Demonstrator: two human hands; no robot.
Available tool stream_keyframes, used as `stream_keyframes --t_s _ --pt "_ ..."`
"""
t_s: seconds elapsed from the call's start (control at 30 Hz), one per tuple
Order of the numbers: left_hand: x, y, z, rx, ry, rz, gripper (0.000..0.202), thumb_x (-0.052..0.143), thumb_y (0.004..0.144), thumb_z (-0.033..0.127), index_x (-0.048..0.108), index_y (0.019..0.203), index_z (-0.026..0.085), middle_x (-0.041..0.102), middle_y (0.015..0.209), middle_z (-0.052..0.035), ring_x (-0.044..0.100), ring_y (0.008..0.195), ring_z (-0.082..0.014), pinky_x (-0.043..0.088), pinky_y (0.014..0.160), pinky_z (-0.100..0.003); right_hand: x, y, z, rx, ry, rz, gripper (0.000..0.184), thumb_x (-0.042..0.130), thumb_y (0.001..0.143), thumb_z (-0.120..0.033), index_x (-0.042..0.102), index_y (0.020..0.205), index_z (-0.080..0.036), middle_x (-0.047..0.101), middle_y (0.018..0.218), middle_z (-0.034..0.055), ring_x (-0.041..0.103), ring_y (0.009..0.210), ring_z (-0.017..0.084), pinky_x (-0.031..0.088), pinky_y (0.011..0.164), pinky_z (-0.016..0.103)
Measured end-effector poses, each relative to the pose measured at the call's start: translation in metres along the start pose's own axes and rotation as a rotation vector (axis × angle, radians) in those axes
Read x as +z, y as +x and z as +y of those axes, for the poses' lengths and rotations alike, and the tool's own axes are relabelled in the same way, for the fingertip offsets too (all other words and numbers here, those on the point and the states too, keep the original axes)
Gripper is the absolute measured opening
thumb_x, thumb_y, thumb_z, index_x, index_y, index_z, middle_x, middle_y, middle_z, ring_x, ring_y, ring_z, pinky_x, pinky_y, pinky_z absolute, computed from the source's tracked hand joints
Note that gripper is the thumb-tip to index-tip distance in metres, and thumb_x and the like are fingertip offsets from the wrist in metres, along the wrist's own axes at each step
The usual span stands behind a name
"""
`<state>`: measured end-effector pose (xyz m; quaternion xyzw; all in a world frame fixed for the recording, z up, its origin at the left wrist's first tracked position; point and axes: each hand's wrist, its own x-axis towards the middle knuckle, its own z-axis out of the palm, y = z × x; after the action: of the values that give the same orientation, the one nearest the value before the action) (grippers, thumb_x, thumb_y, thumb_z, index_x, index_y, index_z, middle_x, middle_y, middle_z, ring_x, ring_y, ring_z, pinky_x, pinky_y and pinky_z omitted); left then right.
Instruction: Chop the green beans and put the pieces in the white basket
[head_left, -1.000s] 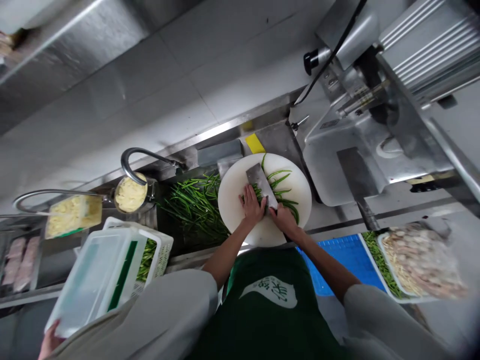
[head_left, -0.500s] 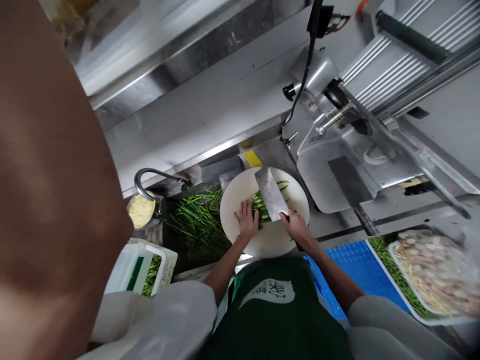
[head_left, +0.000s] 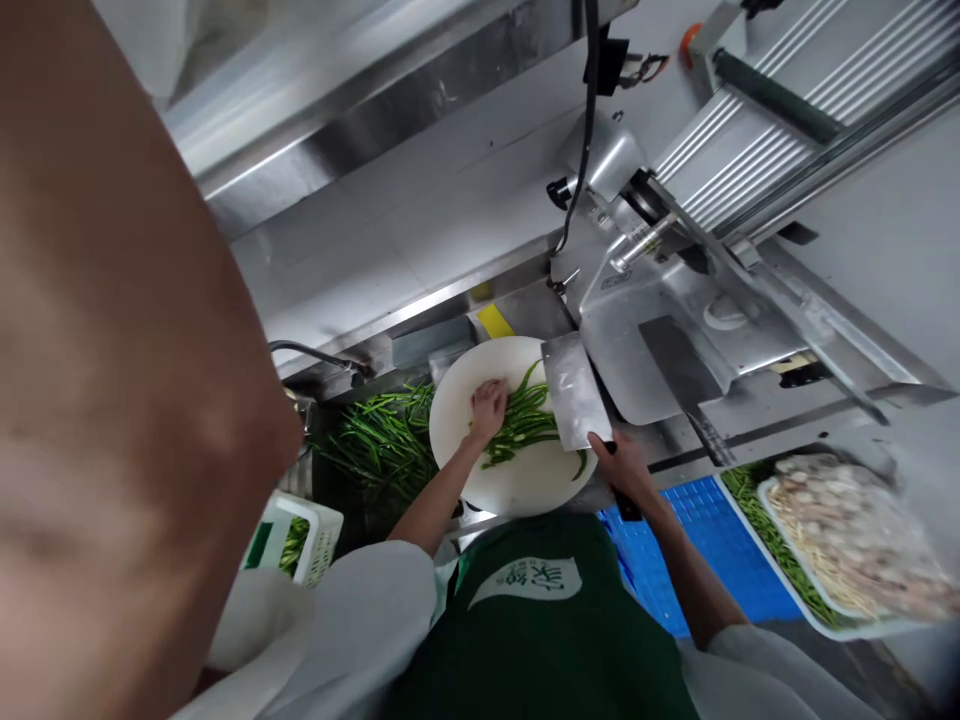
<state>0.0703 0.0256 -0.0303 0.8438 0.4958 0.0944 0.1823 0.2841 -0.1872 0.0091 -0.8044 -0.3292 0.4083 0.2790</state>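
Note:
A round white cutting board (head_left: 517, 480) lies on the steel counter with a bunch of green beans (head_left: 525, 425) across it. My left hand (head_left: 487, 408) rests on the left end of the bunch, fingers curled over the beans. My right hand (head_left: 626, 468) is closed round the handle of a cleaver (head_left: 576, 392). The blade is raised over the board's right edge, clear of the beans.
More green beans (head_left: 379, 445) are heaped in the sink left of the board. A meat slicer (head_left: 675, 330) stands at the right. A blue crate (head_left: 697, 560), a tray of pale food (head_left: 855, 540) and a white basket (head_left: 311, 540) lie nearer. A blurred brown shape (head_left: 112, 400) fills the left.
The cleaver has swung right, off the beans, to the board's right edge. My left hand has shifted up along the bunch. The brown shape now hides more of the left side.

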Motion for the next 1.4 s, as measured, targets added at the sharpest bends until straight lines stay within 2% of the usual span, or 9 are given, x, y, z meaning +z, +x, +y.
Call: stream_keyframes --t_s 0.07,0.13,0.23,0.33,0.5,0.77,1.07,1.27,1.4 --pt "0.002 -0.012 0.001 -0.092 -0.006 0.127 0.05 0.028 0.107 0.025 0.055 0.148 0.017 0.057 0.148 -0.0125 0.047 0.142 -0.0212 0.038 0.119 -0.039 0.01 0.006 -0.004 -0.063 -0.025 -0.05 0.037 0.048 0.097 -0.05 0.066 0.098 -0.018 0.067 0.065 0.0044 0.063 0.058 0.021 0.043 0.058 0.029" --pt "0.011 -0.026 0.009 -0.133 0.024 0.177 0.055 0.023 0.107 0.028 0.044 0.156 0.013 0.047 0.159 -0.0145 0.037 0.151 -0.0228 0.032 0.124 -0.043 0.019 0.015 -0.009 -0.114 -0.092 -0.067 0.034 0.049 0.097 -0.046 0.067 0.097 -0.017 0.07 0.071 0.006 0.067 0.068 0.022 0.044 0.064 0.028" --pt "0.032 -0.047 0.029 -0.1 0.115 0.096 0.064 0.03 0.107 0.042 0.03 0.162 0.01 0.026 0.169 -0.0164 0.021 0.158 -0.0303 0.023 0.127 -0.055 0.026 0.025 -0.011 -0.133 -0.2 -0.075 0.032 0.052 0.098 -0.042 0.068 0.099 -0.014 0.074 0.085 0.01 0.07 0.082 0.022 0.044 0.07 0.026" --pt "0.045 -0.056 0.042 -0.088 0.19 0.014 0.076 0.036 0.104 0.052 0.022 0.164 0.008 0.018 0.17 -0.0195 0.017 0.159 -0.0353 0.016 0.126 -0.064 0.025 0.023 -0.007 -0.106 -0.321 -0.106 0.032 0.052 0.101 -0.041 0.066 0.104 -0.013 0.076 0.095 0.0137 0.071 0.091 0.023 0.043 0.073 0.026" --pt "0.042 -0.052 0.042 -0.065 0.216 -0.035 0.079 0.036 0.104 0.054 0.018 0.165 0.008 0.016 0.17 -0.0193 0.015 0.159 -0.0338 0.014 0.126 -0.064 0.024 0.011 -0.005 -0.056 -0.45 -0.152 0.033 0.049 0.104 -0.041 0.063 0.111 -0.012 0.075 0.102 0.0179 0.072 0.097 0.025 0.042 0.074 0.027" --pt "0.044 -0.051 0.039 -0.062 0.207 -0.041 0.08 0.036 0.104 0.053 0.016 0.165 0.005 0.014 0.171 -0.0188 0.014 0.159 -0.0335 0.013 0.127 -0.062 0.051 0.01 -0.023 -0.055 -0.476 -0.167 0.039 0.045 0.106 -0.043 0.061 0.117 -0.008 0.075 0.105 0.0213 0.072 0.101 0.029 0.045 0.079 0.03" --pt "0.042 -0.051 0.04 -0.051 0.273 -0.039 0.076 0.034 0.105 0.051 0.016 0.165 0.007 0.015 0.171 -0.0159 0.012 0.16 -0.0312 0.015 0.128 -0.059 0.071 0.003 -0.043 -0.023 -0.478 -0.15 0.042 0.042 0.107 -0.041 0.06 0.123 -0.006 0.074 0.109 0.0215 0.071 0.105 0.028 0.047 0.083 0.03" --pt "0.046 -0.048 0.035 -0.034 0.259 0.011 0.066 0.032 0.107 0.04 0.021 0.164 0.009 0.022 0.169 -0.0169 0.019 0.159 -0.0288 0.019 0.127 -0.06 0.102 0.005 -0.061 0.015 -0.462 -0.085 0.044 0.038 0.108 -0.04 0.059 0.127 -0.006 0.073 0.113 0.0212 0.071 0.102 0.027 0.048 0.083 0.031" --pt "0.043 -0.051 0.031 0.002 0.271 0.021 0.062 0.032 0.107 0.04 0.03 0.161 0.009 0.028 0.168 -0.0167 0.024 0.158 -0.0284 0.019 0.127 -0.06 0.097 0.004 -0.06 -0.047 -0.42 -0.076 0.041 0.04 0.107 -0.037 0.061 0.124 -0.007 0.073 0.115 0.0208 0.07 0.105 0.027 0.046 0.084 0.03"
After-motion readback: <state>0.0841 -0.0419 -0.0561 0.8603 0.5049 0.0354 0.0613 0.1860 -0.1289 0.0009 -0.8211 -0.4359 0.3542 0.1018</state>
